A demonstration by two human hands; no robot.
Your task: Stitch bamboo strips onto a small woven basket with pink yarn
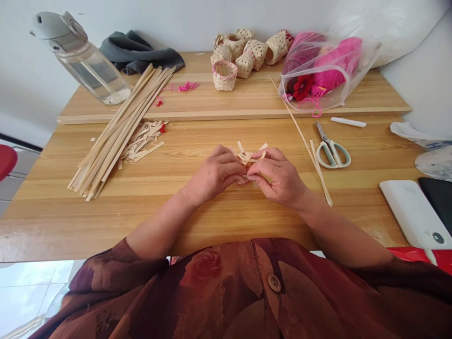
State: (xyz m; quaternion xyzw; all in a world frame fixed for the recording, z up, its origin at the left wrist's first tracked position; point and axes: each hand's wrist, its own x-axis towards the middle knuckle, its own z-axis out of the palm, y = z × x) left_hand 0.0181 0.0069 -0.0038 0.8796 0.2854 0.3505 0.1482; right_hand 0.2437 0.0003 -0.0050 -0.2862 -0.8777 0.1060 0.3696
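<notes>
A small woven piece of pale strips [246, 156], with short strip ends sticking up and some reddish colour near its lower edge, is held between my two hands above the middle of the table. My left hand [219, 170] pinches it from the left side. From the right, my right hand [277, 174] grips it with thumb and fingers bent close together. The fingers cover most of the piece, so its full shape is hidden.
Scissors [332, 149] and long thin strips [310, 155] lie to the right. At left are a bundle of flat strips [120, 132], offcuts [143, 139] and a water bottle [90, 66]. Small woven baskets [225, 77] and a bag of pink yarn [326, 70] stand behind.
</notes>
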